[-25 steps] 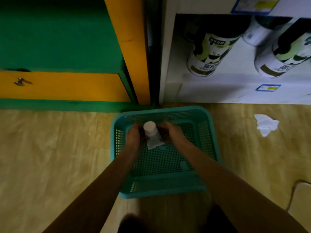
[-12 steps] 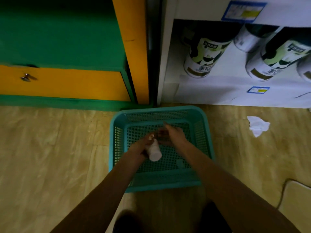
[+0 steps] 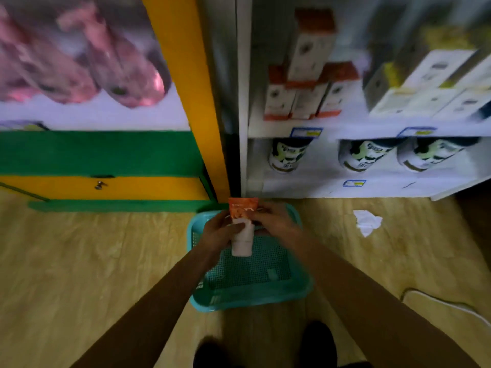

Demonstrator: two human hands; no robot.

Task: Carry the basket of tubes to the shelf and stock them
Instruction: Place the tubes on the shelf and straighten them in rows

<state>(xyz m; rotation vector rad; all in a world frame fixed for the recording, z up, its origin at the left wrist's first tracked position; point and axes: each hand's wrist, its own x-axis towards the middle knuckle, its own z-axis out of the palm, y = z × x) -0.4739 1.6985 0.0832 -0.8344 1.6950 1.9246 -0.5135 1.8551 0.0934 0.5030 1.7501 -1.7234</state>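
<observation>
A teal mesh basket (image 3: 255, 296) sits on the wooden floor in front of a white shelf unit (image 3: 332, 131). Its visible mesh bottom looks bare. Above the basket I hold one tube (image 3: 242, 227), orange at its flat end and white toward the cap, cap pointing at me. My left hand (image 3: 218, 232) grips its white lower part. My right hand (image 3: 273, 219) holds its orange upper part from the right. The picture is blurred by motion.
The white shelf holds orange-and-white boxes (image 3: 300, 94), pale boxes (image 3: 425, 86) and round cans (image 3: 287, 155) lying below. To the left stands a green and orange cabinet (image 3: 106, 166) with pink packs (image 3: 79, 62). A crumpled white paper (image 3: 368, 221) lies on the floor at right.
The tube has come up out of the basket and turned so its orange end points at the shelf. My view has tilted upward, showing higher shelves.
</observation>
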